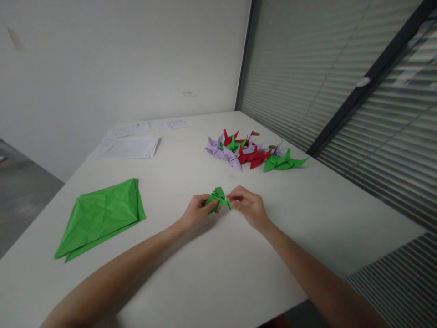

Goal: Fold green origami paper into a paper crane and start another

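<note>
Green origami (219, 193) gripped by left hand (198, 210). Right hand (248, 206) held just beside it; grip there can't be told. Folded pieces (255, 156) heaped beyond.

Slatted blinds (297, 77), wall (129, 59), seemingly printed papers (131, 147)

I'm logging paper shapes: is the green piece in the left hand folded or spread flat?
Folded: the green piece in the left hand is compact, with a pointed tip and overlapping layers.
</note>
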Motion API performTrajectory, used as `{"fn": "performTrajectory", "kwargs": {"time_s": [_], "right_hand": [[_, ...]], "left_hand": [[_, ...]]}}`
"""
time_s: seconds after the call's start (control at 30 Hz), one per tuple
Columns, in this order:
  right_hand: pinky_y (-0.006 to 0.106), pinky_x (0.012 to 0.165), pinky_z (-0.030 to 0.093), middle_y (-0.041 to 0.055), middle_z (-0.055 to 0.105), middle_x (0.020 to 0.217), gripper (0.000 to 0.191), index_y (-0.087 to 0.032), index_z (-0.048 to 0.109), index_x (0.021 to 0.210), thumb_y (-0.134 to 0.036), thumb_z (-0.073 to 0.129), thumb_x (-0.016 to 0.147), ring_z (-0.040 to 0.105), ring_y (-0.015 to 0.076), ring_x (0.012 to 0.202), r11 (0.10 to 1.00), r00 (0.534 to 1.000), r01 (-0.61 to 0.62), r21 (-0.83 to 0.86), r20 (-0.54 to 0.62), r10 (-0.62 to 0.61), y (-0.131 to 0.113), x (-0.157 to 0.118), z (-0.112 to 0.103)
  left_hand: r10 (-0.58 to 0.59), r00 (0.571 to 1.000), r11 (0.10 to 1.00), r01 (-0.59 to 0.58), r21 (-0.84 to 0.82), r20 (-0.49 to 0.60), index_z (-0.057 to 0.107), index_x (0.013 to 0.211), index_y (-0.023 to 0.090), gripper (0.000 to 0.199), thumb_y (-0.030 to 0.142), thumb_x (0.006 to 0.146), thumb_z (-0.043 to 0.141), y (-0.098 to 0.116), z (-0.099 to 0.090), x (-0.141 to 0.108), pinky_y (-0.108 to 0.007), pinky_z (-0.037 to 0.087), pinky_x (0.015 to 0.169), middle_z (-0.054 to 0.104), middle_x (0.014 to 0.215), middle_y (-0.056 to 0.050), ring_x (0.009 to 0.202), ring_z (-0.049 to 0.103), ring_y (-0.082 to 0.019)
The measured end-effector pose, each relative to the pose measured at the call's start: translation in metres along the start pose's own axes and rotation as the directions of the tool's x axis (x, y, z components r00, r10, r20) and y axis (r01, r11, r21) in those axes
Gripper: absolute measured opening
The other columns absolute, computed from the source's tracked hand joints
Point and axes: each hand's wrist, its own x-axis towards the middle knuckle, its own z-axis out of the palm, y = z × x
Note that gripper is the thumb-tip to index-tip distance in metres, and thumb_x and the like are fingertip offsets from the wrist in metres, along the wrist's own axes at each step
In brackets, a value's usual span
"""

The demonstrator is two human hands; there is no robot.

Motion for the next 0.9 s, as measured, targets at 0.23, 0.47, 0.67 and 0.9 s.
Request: {"fn": "performTrajectory", "kwargs": {"time_s": [0.23, 0.47, 0.67, 0.9], "right_hand": [[0.028, 0.061, 0.044, 0.0053, 0.065, 0.074, 0.051, -0.014, 0.069, 0.08, -0.064, 0.062, 0.076, 0.057, 0.0148, 0.065, 0.868, 0.883, -0.466, 0.171, 0.023, 0.47, 0.026, 0.0, 0.002], [0.029, 0.068, 0.046, 0.0024, 0.069, 0.073, 0.026, -0.018, 0.072, 0.071, -0.042, 0.08, 0.062, 0.058, 0.0164, 0.07, 0.961, 0.958, -0.265, 0.076, -0.093, 0.271, 0.021, -0.003, 0.01], [0.031, 0.064, 0.046, 0.0023, 0.07, 0.068, 0.031, -0.017, 0.074, 0.068, -0.044, 0.082, 0.057, 0.06, 0.0168, 0.062, 0.9, 0.912, -0.406, 0.16, 0.005, 0.41, 0.026, -0.004, 0.014], [0.028, 0.061, 0.041, 0.0022, 0.069, 0.065, 0.033, -0.014, 0.072, 0.067, -0.046, 0.079, 0.063, 0.056, 0.0135, 0.059, 0.868, 0.889, -0.428, 0.253, -0.054, 0.454, 0.029, -0.002, 0.007]], "left_hand": [[0.089, 0.994, 0.99, -0.081, -0.119, 0.057, 0.071, 0.075, 0.011, 0.042, 0.053, 0.077, 0.067, -0.004, 0.005, -0.004, -0.025, 0.043, 0.067, 0.068, 0.076, -0.006, 0.069, 0.057, -0.014], [0.004, 0.999, 0.997, 0.0, -0.072, 0.053, 0.065, 0.069, 0.01, 0.042, 0.051, 0.078, 0.064, -0.019, 0.012, -0.01, -0.022, 0.035, 0.052, 0.06, 0.061, -0.002, 0.054, 0.048, -0.01], [0.008, 0.998, 1.0, -0.007, -0.016, 0.057, 0.063, 0.077, 0.011, 0.043, 0.053, 0.084, 0.056, -0.018, 0.014, -0.014, -0.022, 0.037, 0.054, 0.061, 0.063, -0.001, 0.056, 0.05, -0.011], [0.039, 0.995, 0.998, -0.035, -0.05, 0.087, 0.062, 0.074, 0.012, 0.05, 0.06, 0.085, 0.054, -0.021, 0.013, -0.013, -0.023, 0.038, 0.061, 0.06, 0.063, -0.002, 0.06, 0.051, -0.012]]}}
